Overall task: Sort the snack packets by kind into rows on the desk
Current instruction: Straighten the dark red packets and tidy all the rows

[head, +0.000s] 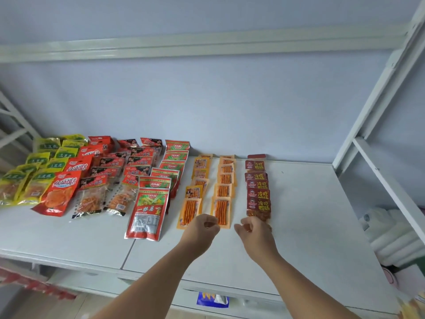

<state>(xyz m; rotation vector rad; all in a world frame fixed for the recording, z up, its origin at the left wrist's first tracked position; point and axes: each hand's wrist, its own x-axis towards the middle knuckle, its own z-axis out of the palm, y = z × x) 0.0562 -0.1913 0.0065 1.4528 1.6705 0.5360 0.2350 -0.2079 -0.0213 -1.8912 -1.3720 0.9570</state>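
Packets are lying in rows on the white table [310,203], each row running from the near edge toward the wall at 12 o'clock. From 9 o'clock going right: yellow packets [36,178], red packets [61,192], two rows of clear-bottomed packets [92,196] with red and black tops, and a row of red-and-green packets [147,212], the nearest of these lying largest toward the front. Right of them are sitting two rows of orange stick packets [222,210], then a row of dark red packets [258,204] at about 1 o'clock.

Both bare forearms are reaching in from 6 o'clock. The left hand [204,226] is curled with fingers drawn in, its grip narrow, at the near end of the orange rows, just beside the nearest stick packet. The right hand [253,229] is likewise curled, narrow, overlapping the near end of the dark red row; whether it is pinching the front packet I cannot tell.

White rolled bundles [391,238] are sitting on a shelf at 3 o'clock.
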